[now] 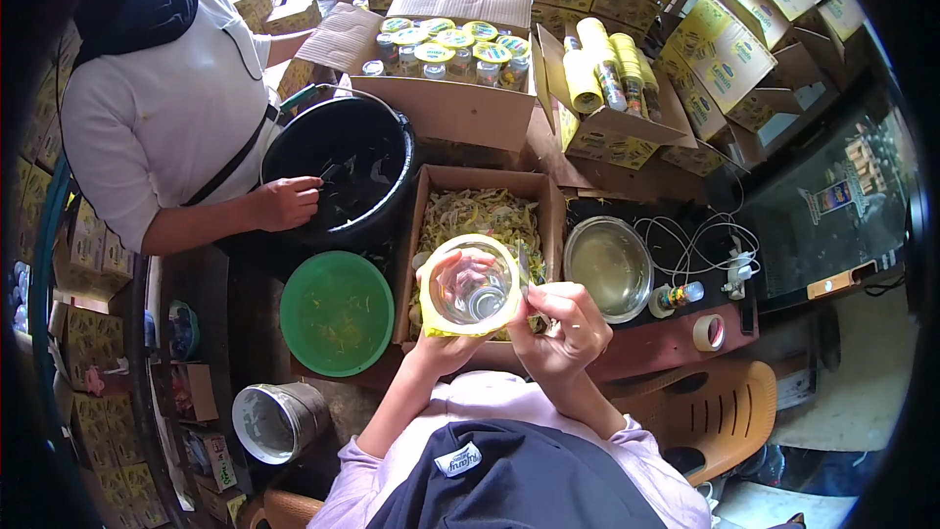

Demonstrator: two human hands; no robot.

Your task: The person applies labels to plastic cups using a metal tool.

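Note:
A clear plastic jar (487,303) with a yellow band around its rim is held in front of me, its mouth turned up toward the camera. My left hand (443,351) wraps around the jar from below and the left; its fingers show through the clear wall. My right hand (563,330) is closed at the jar's right side, pinching a thin grey blade-like tool (523,260) that stands against the rim. Below the jar is a cardboard box (555,225) filled with yellow-green and whitish shreds (480,206), partly hidden by the jar and hands.
Left lies a green basin (338,313); behind it, another person's hand (286,204) reaches over a black bucket (406,152). A clear bowl (609,269), tangled white cable (685,240) and tape roll (708,333) sit right. Boxes of yellow-topped jars (455,39) and yellow rolls (583,83) stand behind.

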